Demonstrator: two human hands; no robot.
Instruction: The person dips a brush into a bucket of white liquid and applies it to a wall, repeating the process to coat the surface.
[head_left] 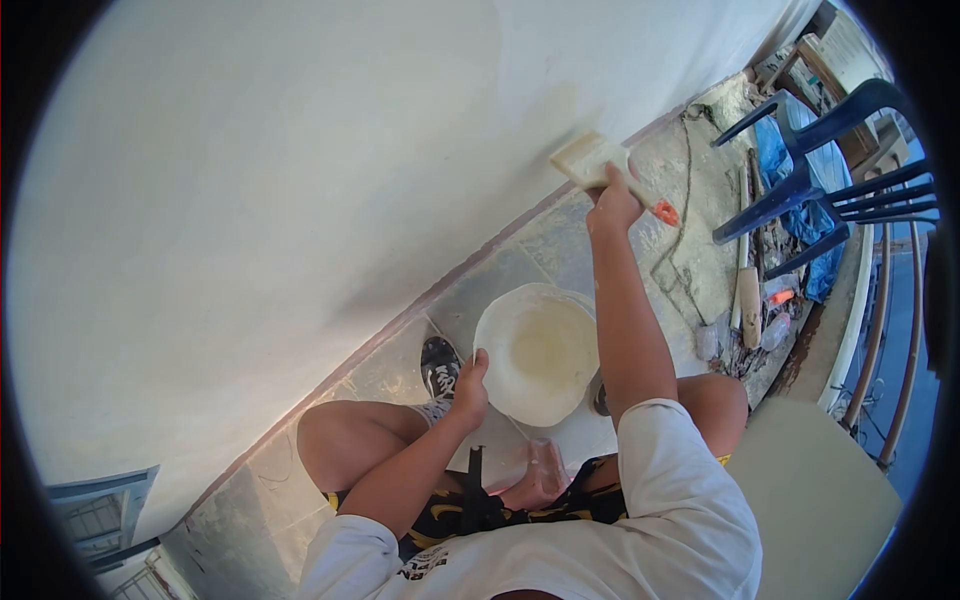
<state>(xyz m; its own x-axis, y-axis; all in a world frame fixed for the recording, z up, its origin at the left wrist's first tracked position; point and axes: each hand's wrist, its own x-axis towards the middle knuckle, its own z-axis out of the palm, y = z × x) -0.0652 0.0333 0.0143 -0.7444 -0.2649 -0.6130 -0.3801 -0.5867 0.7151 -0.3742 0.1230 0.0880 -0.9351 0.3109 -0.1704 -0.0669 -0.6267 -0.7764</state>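
A wide paintbrush (pixel 590 158) with pale, paint-coated bristles is gripped in my right hand (pixel 617 205). Its bristle end is up against the lower part of the white wall (pixel 300 150), and the orange-red tip of its handle sticks out behind my fingers. My left hand (pixel 470 390) is closed on the rim of a round white basin (pixel 490 355), thumb on top and fingers hidden beneath. Whitish paint (pixel 548 348) lies in the bottom of the basin, which is between my knees.
A blue plastic chair (pixel 790 195) lies on its side at the right, near blue plastic sheeting (pixel 825 245), bottles and debris. Pale splashes mark the tiled floor (pixel 530 250). Behind my right knee is a pale flat board (pixel 820 490). A metal railing (pixel 885 330) runs along the right edge.
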